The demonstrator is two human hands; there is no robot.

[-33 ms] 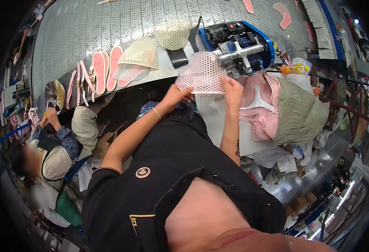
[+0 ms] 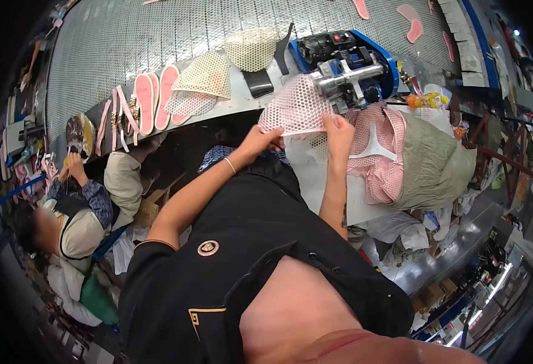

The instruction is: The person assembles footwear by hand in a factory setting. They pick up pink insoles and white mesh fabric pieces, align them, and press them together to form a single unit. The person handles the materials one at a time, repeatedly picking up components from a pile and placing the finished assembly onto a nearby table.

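A white-pink honeycomb mesh piece [image 2: 300,108], roughly fan-shaped, is stretched between my hands in front of the machine. My left hand [image 2: 259,142] pinches its lower left corner, the fingertips partly tucked behind the edge. With thumb and fingers closed, my right hand [image 2: 339,134] grips the lower right corner. Just beyond the mesh stands a blue-framed machine [image 2: 356,71] with metal rollers; the mesh's far edge lies close to it, and I cannot tell whether they touch. A stack of pink mesh [image 2: 380,185] with a white Y-shaped piece [image 2: 378,145] on it lies right of my right hand.
Cream mesh pieces [image 2: 251,50] and pink insoles [image 2: 144,104] lie along the ledge beside a metal conveyor [image 2: 121,42]. Olive cloth [image 2: 433,161] covers part of the pink stack. An orange drink bottle [image 2: 425,101] lies behind it. At left, a co-worker [image 2: 87,227] sits working.
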